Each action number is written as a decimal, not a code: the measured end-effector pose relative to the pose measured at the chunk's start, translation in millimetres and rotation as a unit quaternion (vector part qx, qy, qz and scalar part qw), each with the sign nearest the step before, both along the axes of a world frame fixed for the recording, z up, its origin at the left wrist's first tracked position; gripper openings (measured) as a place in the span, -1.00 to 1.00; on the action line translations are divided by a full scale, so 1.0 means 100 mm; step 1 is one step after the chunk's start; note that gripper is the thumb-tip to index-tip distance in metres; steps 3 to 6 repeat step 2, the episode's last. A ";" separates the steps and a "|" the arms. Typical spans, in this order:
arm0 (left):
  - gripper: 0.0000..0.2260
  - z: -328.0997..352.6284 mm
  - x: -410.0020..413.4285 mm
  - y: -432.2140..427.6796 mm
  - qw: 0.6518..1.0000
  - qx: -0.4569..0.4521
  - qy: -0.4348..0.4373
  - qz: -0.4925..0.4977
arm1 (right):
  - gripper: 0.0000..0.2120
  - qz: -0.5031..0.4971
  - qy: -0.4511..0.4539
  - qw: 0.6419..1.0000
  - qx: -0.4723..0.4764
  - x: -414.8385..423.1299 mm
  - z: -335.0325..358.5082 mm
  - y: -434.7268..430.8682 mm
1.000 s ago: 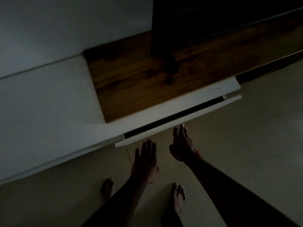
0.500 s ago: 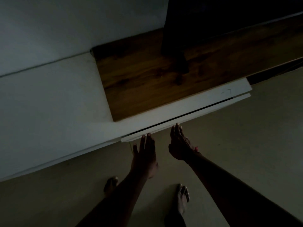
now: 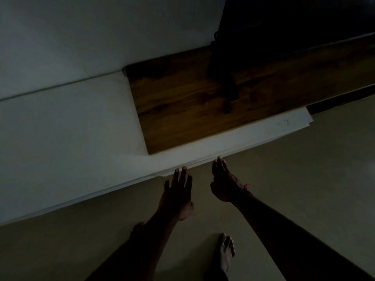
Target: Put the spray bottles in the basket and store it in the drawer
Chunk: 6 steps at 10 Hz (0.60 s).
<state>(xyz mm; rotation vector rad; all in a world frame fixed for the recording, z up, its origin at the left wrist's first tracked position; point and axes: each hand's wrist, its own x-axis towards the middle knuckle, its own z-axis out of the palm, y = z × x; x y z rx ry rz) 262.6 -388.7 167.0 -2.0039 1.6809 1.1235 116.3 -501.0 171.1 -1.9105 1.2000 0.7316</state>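
Left hand (image 3: 178, 191): open, fingers spread, empty, fingertips at the lower edge of the drawer (image 3: 233, 148) front. Right hand (image 3: 225, 181): open, fingers together and slightly cupped, empty, fingertips touching the same edge just to the right of the left hand.

Change: a second ago a dark gap showed between the drawer front and the white cabinet top above it; half a second ago it was a thin line; now no gap is visible. Both hands have followed the front inward. Judgement: the drawer is pushed home or very nearly so, which would make this the last step of the task.

Task things: no basket and no spray bottles in view. Presumably they sit inside the drawer, but the frame cannot confirm it.

Around the drawer: wooden desk (image 3: 203, 102) surface directly above and behind it; a dark upright object stands on the wood toward its back, too dim to identify. White ledge (image 3: 60, 128) runs to the left of the drawer. Pale floor (image 3: 304, 179) below it; one bare foot (image 3: 226, 252) under the right hand. Nothing visible blocks the drawer front. Light is very low
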 end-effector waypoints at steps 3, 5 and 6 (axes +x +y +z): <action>-0.46 0.42 0.46 0.01 0.996 -0.003 0.046 0.080 | -0.31 -0.004 -0.012 0.999 -0.036 0.10 0.34 0.10; -0.46 0.42 0.46 0.01 0.996 -0.003 0.046 0.080 | -0.31 -0.004 -0.012 0.999 -0.036 0.10 0.34 0.10; -0.46 0.42 0.46 0.01 0.996 -0.003 0.046 0.080 | -0.31 -0.004 -0.012 0.999 -0.036 0.10 0.34 0.10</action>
